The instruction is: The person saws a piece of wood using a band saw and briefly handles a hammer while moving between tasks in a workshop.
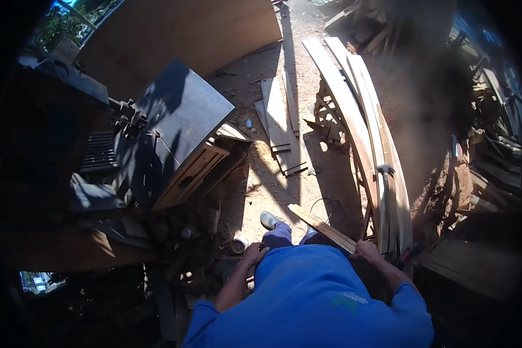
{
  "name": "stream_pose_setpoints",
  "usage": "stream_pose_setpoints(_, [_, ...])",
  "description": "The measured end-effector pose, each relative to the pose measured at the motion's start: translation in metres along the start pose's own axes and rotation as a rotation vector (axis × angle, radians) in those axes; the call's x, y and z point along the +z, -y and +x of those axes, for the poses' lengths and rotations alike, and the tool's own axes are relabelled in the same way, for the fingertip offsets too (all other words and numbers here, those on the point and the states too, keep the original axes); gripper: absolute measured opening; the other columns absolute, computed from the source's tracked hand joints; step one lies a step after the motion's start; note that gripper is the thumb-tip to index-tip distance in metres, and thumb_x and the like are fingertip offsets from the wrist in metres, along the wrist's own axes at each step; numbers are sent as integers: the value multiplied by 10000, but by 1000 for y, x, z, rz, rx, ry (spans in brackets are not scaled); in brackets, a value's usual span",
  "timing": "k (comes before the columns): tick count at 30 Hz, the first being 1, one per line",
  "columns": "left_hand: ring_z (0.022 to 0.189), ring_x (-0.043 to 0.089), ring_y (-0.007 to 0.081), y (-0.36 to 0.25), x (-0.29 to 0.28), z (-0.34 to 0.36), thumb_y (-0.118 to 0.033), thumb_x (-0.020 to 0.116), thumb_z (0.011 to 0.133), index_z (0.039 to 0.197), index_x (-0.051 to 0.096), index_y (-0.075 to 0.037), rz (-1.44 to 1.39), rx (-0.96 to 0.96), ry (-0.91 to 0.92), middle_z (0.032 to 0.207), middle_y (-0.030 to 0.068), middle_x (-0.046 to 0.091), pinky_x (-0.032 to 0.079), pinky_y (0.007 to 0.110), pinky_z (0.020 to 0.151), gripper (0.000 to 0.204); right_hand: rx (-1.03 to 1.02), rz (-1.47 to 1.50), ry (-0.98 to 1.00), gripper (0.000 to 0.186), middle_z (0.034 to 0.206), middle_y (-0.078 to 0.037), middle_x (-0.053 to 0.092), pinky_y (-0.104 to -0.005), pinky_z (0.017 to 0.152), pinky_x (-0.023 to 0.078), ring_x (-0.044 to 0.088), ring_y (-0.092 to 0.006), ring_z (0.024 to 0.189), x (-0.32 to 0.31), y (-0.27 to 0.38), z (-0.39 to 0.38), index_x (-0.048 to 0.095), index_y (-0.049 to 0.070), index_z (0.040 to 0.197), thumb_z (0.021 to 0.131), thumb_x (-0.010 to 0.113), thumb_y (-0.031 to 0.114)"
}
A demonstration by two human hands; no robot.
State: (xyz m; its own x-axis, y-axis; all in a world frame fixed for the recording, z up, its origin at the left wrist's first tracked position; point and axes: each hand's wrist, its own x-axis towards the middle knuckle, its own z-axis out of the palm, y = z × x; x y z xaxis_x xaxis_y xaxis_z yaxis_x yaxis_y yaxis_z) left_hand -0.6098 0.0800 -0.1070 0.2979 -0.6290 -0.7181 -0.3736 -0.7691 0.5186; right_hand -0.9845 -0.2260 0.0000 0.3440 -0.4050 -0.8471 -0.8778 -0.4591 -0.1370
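Observation:
My right hand (367, 250) is closed around the near end of a narrow wooden board (325, 228). The board slants away to the left, its far end over the ground in front of my shoes. By my left thigh is my left hand (252, 255), its fingers curled against the dark trousers; whatever they hold is hidden. Just beyond my right hand, several long pale planks (362, 116) lie side by side on a rough wooden support. What looks like a hammer (385, 170) rests across them.
A machine with a flat grey metal table (185, 110) stands at the left, before a large wooden panel (185, 35). Short boards (279, 116) lie on the sunlit dirt ahead. A small can (239, 244) stands near my left hand. Scrap wood (493, 185) is heaped at the right.

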Motion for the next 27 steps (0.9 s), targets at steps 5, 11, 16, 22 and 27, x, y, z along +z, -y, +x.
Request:
stream_pose_setpoints(5, [1204, 604, 376, 12, 0, -27, -548, 613, 914, 1285, 634, -12, -99, -135, -133, 1273, 248, 634, 469, 452, 1042, 652, -49, -33, 27, 580, 926, -273, 712, -489, 824, 569, 710, -412, 953, -1, 14, 29, 684, -69, 930, 739, 804, 464])
stream_pose_setpoints(11, [1143, 637, 387, -38, 37, -32, -527, 587, 923, 1200, 675, -12, -329, -93, -374, 1196, 239, 674, 483, 460, 1018, 591, -207, -133, 294, 431, 780, -180, 694, -423, 634, 547, 707, -303, 754, -65, 97, 96, 684, -13, 824, 846, 714, 416])
stream_pose_setpoints(16, [1102, 653, 393, -72, 88, -21, -587, 577, 933, 1299, 620, -26, -540, -36, -588, 1128, 255, 682, 487, 468, 1015, 671, -187, -153, 575, 402, 730, -139, 678, -393, 564, 524, 686, -258, 668, -83, 179, 143, 683, 11, 804, 883, 675, 405])
stream_pose_setpoints(22, [1035, 670, 374, -89, 74, -28, -583, 593, 942, 1212, 623, -1, -981, -35, -391, 1102, 229, 692, 526, 427, 915, 642, 61, 189, 619, 302, 640, -65, 621, -315, 482, 458, 591, -161, 512, -84, 283, 161, 668, 52, 951, 961, 606, 347])
stream_pose_setpoints(27, [1208, 562, 402, -112, 41, -59, -479, 700, 903, 1378, 423, 84, -1365, 91, -642, 1238, 291, 571, 484, 449, 1003, 787, -816, -379, 587, 496, 979, -160, 670, -407, 750, 572, 691, -314, 884, -55, 311, 161, 584, 27, 1199, 821, 751, 301])
